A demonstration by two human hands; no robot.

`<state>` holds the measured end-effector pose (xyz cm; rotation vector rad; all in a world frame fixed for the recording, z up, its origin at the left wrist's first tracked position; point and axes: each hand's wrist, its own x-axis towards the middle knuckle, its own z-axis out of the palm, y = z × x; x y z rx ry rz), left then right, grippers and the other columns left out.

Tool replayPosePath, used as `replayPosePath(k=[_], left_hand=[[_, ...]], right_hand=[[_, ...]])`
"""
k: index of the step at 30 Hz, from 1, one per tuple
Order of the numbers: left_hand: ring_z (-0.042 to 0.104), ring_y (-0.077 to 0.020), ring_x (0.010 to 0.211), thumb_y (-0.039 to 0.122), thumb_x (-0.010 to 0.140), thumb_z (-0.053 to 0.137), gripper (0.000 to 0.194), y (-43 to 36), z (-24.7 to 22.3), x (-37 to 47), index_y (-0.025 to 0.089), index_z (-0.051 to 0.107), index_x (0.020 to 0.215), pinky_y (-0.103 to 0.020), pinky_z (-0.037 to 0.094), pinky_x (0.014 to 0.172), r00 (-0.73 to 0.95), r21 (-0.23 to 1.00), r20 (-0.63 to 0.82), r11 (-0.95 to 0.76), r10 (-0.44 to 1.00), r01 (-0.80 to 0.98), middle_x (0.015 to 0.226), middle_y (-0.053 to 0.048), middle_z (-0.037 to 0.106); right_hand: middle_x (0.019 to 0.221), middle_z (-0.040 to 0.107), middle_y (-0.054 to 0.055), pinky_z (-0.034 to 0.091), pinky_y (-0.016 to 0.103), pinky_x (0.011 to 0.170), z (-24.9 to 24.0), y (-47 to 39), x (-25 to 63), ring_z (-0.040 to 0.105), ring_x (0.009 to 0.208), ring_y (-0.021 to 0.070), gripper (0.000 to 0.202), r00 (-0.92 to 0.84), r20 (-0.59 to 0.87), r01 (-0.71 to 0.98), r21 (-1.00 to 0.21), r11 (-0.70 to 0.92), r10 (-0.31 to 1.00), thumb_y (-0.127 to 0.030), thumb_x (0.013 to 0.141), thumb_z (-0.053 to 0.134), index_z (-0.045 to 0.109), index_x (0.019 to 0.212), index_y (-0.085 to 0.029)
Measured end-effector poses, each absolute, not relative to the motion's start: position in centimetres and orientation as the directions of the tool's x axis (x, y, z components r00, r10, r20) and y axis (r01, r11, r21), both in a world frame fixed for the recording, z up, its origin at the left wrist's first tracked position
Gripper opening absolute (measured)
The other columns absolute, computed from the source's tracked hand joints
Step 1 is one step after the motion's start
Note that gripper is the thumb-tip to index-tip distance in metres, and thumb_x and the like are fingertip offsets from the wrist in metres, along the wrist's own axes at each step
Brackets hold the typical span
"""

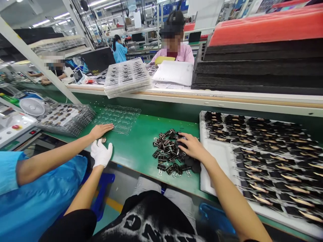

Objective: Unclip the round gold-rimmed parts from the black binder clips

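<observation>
Black clips (166, 146) heaped mid-frame on bench (136, 148); R hand (193, 147) at R edge, can't tell fingers' hold; gloved L hand (101, 154), ctr-left, fingers wide.

The left grip (101, 154) is gloved white, shirt (153, 205) black (pale print (141, 226)), trousers (180, 201) grey.

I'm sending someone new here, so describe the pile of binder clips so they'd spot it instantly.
Find the green table and the big white tray at its right. Just left of that tray, by the bare right hand, lies a heap of black binder clips with shiny wire handles. Unlike the dark pieces in the tray, lined up in rows, these lie jumbled.
</observation>
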<state>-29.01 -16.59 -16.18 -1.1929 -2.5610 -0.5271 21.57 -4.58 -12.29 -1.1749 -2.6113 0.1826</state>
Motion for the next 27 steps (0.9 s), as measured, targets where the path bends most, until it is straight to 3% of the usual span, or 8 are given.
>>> replayPosePath(k=[5, 9, 13, 18, 22, 24, 27], left_hand=[[0.044, -0.0491, 0.137, 0.055, 0.094, 0.051, 0.072, -15.7, -15.7, -29.8, 0.005, 0.049, 0.146, -0.065, 0.041, 0.11, -0.639, 0.192, 0.329, 0.613, 0.696, 0.767, 0.147, -0.031, 0.046], [0.051, -0.0439, 0.13, 0.049, 0.098, 0.042, 0.057, -15.5, -15.4, -29.9, 0.014, 0.059, 0.14, -0.06, 0.045, 0.106, -0.555, 0.155, 0.283, 0.534, 0.782, 0.831, 0.143, -0.025, 0.056], [0.055, -0.0393, 0.127, 0.045, 0.1, 0.038, 0.054, -15.6, -15.0, -29.1, 0.014, 0.063, 0.137, -0.054, 0.047, 0.104, -0.473, 0.137, 0.297, 0.453, 0.829, 0.881, 0.137, -0.023, 0.062], [0.056, -0.035, 0.13, 0.044, 0.1, 0.037, 0.052, -15.6, -15.3, -27.1, 0.013, 0.065, 0.13, -0.047, 0.045, 0.107, -0.377, 0.153, 0.344, 0.345, 0.86, 0.926, 0.14, -0.02, 0.064], [0.066, -0.0299, 0.117, 0.049, 0.098, 0.046, 0.044, -15.7, -15.9, -24.2, 0.018, 0.07, 0.119, -0.039, 0.049, 0.1, -0.281, 0.193, 0.339, 0.226, 0.898, 0.955, 0.125, -0.011, 0.073], [0.068, -0.0309, 0.111, 0.05, 0.094, 0.054, 0.047, -15.9, -16.2, -22.1, 0.016, 0.069, 0.122, -0.039, 0.05, 0.097, -0.242, 0.235, 0.344, 0.166, 0.907, 0.958, 0.123, -0.013, 0.074], [0.07, -0.0302, 0.107, 0.049, 0.091, 0.059, 0.063, -16.0, -16.5, -18.4, 0.012, 0.057, 0.142, -0.039, 0.052, 0.095, -0.152, 0.287, 0.335, 0.053, 0.93, 0.956, 0.126, -0.015, 0.072]], right_hand=[[0.157, 0.053, 0.017, 0.054, 0.06, 0.102, -11.7, -4.7, 21.6, 0.055, 0.135, 0.0382, 0.031, -0.629, 0.147, 0.729, -0.229, 0.645, 0.763, -0.026, 0.097, 0.065, 0.071, 0.127, -0.02], [0.159, 0.051, 0.015, 0.052, 0.06, 0.104, -11.5, -4.8, 21.6, 0.054, 0.136, 0.0376, 0.03, -0.624, 0.13, 0.737, -0.23, 0.635, 0.771, -0.027, 0.098, 0.064, 0.071, 0.127, -0.021], [0.159, 0.05, 0.015, 0.052, 0.061, 0.102, -11.5, -4.8, 21.6, 0.053, 0.136, 0.0379, 0.029, -0.617, 0.124, 0.743, -0.233, 0.627, 0.777, -0.028, 0.099, 0.063, 0.071, 0.127, -0.022], [0.16, 0.049, 0.014, 0.052, 0.061, 0.103, -11.4, -4.8, 21.7, 0.051, 0.137, 0.0376, 0.032, -0.618, 0.113, 0.744, -0.236, 0.625, 0.778, -0.027, 0.098, 0.064, 0.07, 0.129, -0.024], [0.162, 0.047, 0.014, 0.05, 0.062, 0.105, -11.4, -4.8, 21.6, 0.05, 0.138, 0.0385, 0.035, -0.616, 0.101, 0.75, -0.231, 0.62, 0.782, -0.024, 0.095, 0.066, 0.069, 0.13, -0.022], [0.162, 0.047, 0.014, 0.05, 0.062, 0.105, -11.4, -4.8, 21.6, 0.049, 0.138, 0.0388, 0.036, -0.615, 0.1, 0.751, -0.228, 0.619, 0.782, -0.022, 0.094, 0.066, 0.068, 0.13, -0.021], [0.161, 0.047, 0.014, 0.049, 0.062, 0.105, -11.3, -4.9, 21.6, 0.049, 0.138, 0.0382, 0.034, -0.617, 0.103, 0.75, -0.226, 0.622, 0.781, -0.023, 0.094, 0.065, 0.068, 0.128, -0.021]])
